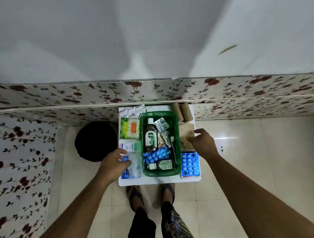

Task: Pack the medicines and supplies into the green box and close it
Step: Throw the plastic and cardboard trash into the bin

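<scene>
The green box (177,144) stands open in the middle of a small white table (155,182). Inside lie a brown Dettol bottle (150,136), a small clear bottle (161,165), blue pill strips (157,156) and silver blister packs (161,125). My left hand (115,164) rests with spread fingers on a clear bag with blue pill strips (133,168) left of the box. My right hand (203,142) hovers over tan gauze packets (187,133) right of the box, fingers apart. A blue tablet strip (190,165) lies at the front right.
A cotton swab pack (130,128), a white medicine carton (131,147) and a silver foil strip (132,110) lie left of the box. Two tan bandage rolls (181,111) sit at the back right. A black round stool (96,140) stands left of the table. A floral-patterned wall runs behind.
</scene>
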Action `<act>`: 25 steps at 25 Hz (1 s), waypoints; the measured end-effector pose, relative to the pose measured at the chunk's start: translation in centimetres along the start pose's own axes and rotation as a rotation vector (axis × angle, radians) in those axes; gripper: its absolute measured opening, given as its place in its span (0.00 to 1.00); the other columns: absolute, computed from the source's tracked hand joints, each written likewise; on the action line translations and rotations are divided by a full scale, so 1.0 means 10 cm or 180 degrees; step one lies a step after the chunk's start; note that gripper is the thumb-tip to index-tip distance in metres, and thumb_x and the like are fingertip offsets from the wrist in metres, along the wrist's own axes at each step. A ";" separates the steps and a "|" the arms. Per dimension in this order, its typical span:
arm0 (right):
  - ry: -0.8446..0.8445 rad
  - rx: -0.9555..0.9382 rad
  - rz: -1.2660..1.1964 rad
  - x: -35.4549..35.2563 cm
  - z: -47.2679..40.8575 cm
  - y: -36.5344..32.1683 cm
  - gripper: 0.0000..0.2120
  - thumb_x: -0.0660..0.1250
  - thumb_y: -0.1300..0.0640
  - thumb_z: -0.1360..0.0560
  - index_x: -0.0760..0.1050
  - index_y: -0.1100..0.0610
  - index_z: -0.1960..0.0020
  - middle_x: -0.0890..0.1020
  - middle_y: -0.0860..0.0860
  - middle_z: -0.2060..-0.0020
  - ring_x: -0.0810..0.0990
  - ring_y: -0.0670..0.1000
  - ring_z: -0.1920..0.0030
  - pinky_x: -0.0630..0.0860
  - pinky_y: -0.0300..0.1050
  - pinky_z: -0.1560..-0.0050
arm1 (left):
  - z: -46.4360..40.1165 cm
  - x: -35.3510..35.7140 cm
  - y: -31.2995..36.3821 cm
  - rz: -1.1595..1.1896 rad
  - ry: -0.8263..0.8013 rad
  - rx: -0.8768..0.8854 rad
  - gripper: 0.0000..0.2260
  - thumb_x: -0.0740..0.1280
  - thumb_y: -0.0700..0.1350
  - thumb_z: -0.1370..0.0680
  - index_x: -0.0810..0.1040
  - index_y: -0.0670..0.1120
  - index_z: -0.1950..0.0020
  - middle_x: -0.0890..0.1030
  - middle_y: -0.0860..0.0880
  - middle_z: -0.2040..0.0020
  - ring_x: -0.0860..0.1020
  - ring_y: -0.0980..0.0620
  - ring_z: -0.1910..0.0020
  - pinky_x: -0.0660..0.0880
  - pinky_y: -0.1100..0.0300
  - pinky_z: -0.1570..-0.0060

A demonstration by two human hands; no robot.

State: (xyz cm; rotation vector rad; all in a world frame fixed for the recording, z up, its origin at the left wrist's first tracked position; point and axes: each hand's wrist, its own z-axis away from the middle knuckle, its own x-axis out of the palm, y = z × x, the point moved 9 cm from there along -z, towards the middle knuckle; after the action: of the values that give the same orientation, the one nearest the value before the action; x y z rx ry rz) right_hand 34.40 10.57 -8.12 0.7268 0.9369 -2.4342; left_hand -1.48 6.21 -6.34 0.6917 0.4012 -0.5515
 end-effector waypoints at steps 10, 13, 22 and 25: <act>0.0437 0.0215 -0.0204 0.16 -0.32 0.18 0.28 0.77 0.50 0.32 0.74 0.56 0.36 0.84 0.54 0.49 0.82 0.56 0.49 0.78 0.48 0.50 | -0.18 0.40 0.02 -0.1033 -0.0138 0.0571 0.17 0.70 0.43 0.30 0.79 0.47 0.41 0.80 0.48 0.57 0.80 0.46 0.54 0.72 0.60 0.57; 0.0360 0.0273 -0.0297 0.14 -0.29 0.20 0.19 0.75 0.55 0.29 0.78 0.60 0.41 0.84 0.56 0.51 0.80 0.54 0.56 0.75 0.42 0.60 | -0.16 0.30 0.00 -0.0801 0.0016 0.0540 0.05 0.63 0.39 0.29 0.75 0.42 0.65 0.77 0.46 0.67 0.76 0.43 0.63 0.67 0.58 0.66; 0.1025 -0.0751 -0.0591 -0.62 0.68 -0.98 0.04 0.68 0.56 0.23 0.78 0.55 0.49 0.80 0.48 0.61 0.78 0.52 0.60 0.75 0.46 0.60 | -0.23 -0.75 -0.33 0.0955 0.0965 -0.0111 0.06 0.59 0.37 0.23 0.74 0.36 0.54 0.75 0.42 0.62 0.72 0.48 0.64 0.68 0.59 0.68; 0.0710 -0.1121 -0.0727 -0.09 0.91 -1.53 0.01 0.69 0.58 0.24 0.77 0.55 0.54 0.80 0.44 0.64 0.78 0.46 0.63 0.72 0.43 0.61 | -0.45 -0.89 -0.74 0.1332 0.0958 -0.0407 0.07 0.61 0.39 0.25 0.78 0.40 0.52 0.76 0.44 0.63 0.74 0.49 0.66 0.71 0.59 0.65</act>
State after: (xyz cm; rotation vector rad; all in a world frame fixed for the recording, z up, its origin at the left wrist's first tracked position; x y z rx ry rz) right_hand 23.76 14.70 5.58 0.8072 1.5651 -2.3099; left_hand -13.62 7.61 -8.49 0.7119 0.5495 -0.0233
